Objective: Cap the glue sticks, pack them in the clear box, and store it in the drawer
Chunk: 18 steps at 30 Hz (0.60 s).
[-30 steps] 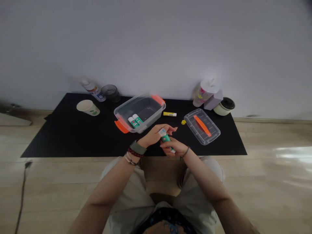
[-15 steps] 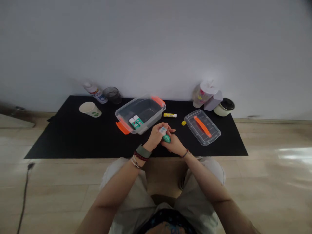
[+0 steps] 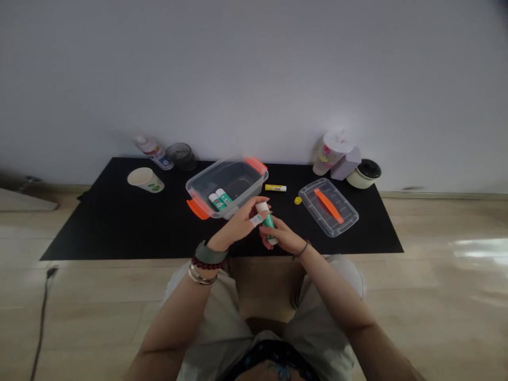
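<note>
Both hands are closed on one green glue stick point(image 3: 269, 222) with white ends, held tilted above the table's front edge. My left hand point(image 3: 238, 224), with a white-and-blue patch on its thumb, grips the upper white end. My right hand point(image 3: 287, 236) wraps its fingers round the green lower part. Just beyond the left hand stands a clear plastic box point(image 3: 246, 197) with orange clips. Inside its near left end lie two similar green glue sticks point(image 3: 222, 198). A yellow-and-white stick point(image 3: 275, 188) lies right of the box, and a small yellow cap point(image 3: 298, 200) lies close by.
The clear lid point(image 3: 342, 228) with an orange handle lies on the black table point(image 3: 166, 238), to the right. Behind it stand a tumbler point(image 3: 327, 156), a pale box point(image 3: 346, 164) and a lidded pot point(image 3: 361, 180). At left are a paper cup point(image 3: 146, 180), a spray can point(image 3: 156, 153) and a dark glass point(image 3: 181, 156).
My left hand has shifted left and its grip has opened out, so more of the glue stick shows. The stick now points with its white end up and away. Objects on the table stay put.
</note>
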Each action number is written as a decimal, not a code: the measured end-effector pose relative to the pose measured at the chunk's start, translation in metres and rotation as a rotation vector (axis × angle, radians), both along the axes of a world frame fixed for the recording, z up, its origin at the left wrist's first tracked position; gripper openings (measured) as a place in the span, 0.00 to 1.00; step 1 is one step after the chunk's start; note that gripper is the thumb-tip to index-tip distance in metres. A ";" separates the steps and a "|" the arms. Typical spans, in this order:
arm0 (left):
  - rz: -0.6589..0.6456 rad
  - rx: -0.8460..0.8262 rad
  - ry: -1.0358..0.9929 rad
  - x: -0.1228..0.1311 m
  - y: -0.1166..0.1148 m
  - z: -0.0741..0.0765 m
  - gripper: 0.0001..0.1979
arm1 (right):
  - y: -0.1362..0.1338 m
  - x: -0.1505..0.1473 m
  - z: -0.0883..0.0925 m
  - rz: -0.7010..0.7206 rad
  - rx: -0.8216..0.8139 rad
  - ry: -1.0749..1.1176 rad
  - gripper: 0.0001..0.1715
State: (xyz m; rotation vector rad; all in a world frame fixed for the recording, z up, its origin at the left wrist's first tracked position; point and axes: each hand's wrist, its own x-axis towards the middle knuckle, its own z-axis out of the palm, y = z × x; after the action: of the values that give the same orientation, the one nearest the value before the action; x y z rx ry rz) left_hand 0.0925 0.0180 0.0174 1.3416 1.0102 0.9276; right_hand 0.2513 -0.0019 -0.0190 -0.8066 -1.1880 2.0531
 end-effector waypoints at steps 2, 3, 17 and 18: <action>-0.061 0.054 0.094 -0.010 0.005 0.009 0.20 | 0.001 0.001 0.002 -0.027 0.010 0.044 0.21; -0.059 0.087 0.130 -0.015 0.012 0.014 0.20 | 0.003 0.001 0.002 -0.047 0.019 0.049 0.23; 0.397 0.099 0.907 -0.082 0.139 -0.018 0.09 | 0.026 0.015 -0.005 -0.155 0.102 -0.258 0.20; 0.372 0.088 0.943 -0.080 0.139 -0.022 0.10 | 0.025 0.015 -0.005 -0.130 0.119 -0.267 0.19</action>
State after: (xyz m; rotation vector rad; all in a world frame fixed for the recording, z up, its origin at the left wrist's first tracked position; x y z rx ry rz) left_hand 0.0128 0.1572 -0.0045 1.7390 2.0020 0.5764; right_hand 0.2664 0.0234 -0.0244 -1.0948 -1.3486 1.7918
